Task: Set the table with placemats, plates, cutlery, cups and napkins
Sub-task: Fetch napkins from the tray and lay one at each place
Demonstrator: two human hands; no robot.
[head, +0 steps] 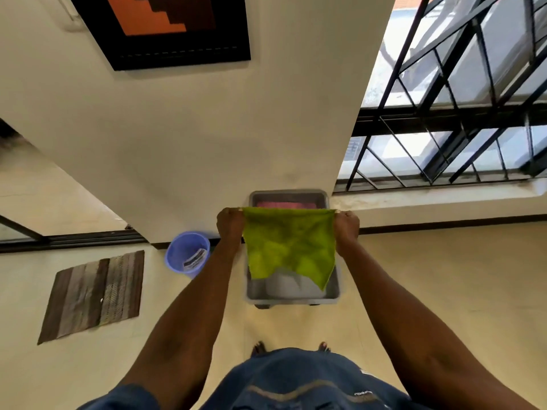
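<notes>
1. Now both arms are stretched forward, and a green napkin [289, 245] hangs spread between the two hands, in the air above a grey bin [291, 297] that stands on the floor by the wall.
2. The left hand [229, 224] pinches the upper left corner of the napkin, fingers curled tight on the cloth.
3. The right hand [347, 224] pinches the upper right corner in the same way, so the top edge is pulled straight and the lower part hangs with creases.
4. Inside the grey bin, a pink cloth [285, 204] shows at the far end, and something white or pale grey lies at the near end; the napkin hides the middle part.
5. Left of the bin stands a blue bucket [188, 254], and a printed packet [195, 257] lies inside it.
6. Further left, a striped brown mat [93, 294] lies flat on the floor, well apart from the bin.
</notes>
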